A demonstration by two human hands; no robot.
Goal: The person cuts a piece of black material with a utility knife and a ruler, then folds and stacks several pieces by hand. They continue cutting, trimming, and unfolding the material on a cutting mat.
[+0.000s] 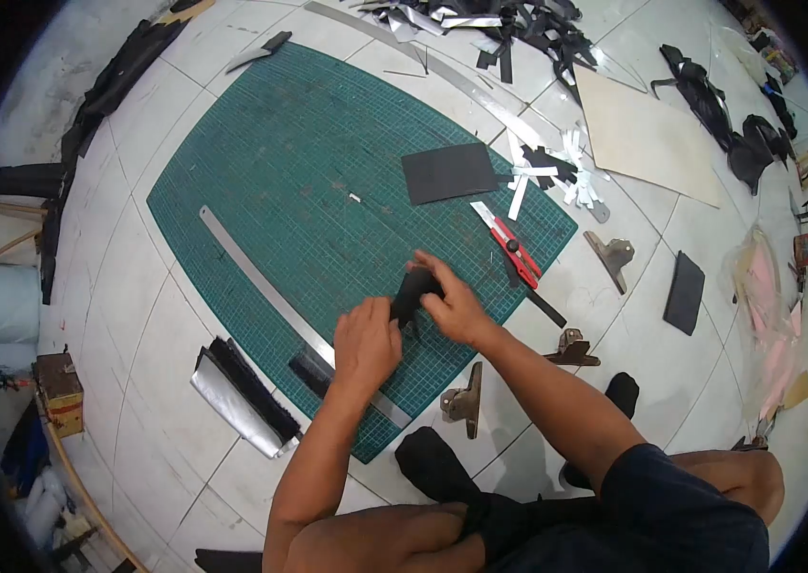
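A small piece of black material is held between my two hands above the green cutting mat. My left hand has its fingers closed on the near left end of it. My right hand grips its other end, with thumb and fingers around it. A metal ruler lies on the mat beside my left hand, near a black brush-like strip. To the right of my hands is a red cutter. A black rectangular sheet lies farther back on the mat.
Metal clips lie at the mat's near right edge. White and black strips, a beige board and a black piece are to the right. Folded silver-black material lies left. Black scraps are piled at the back.
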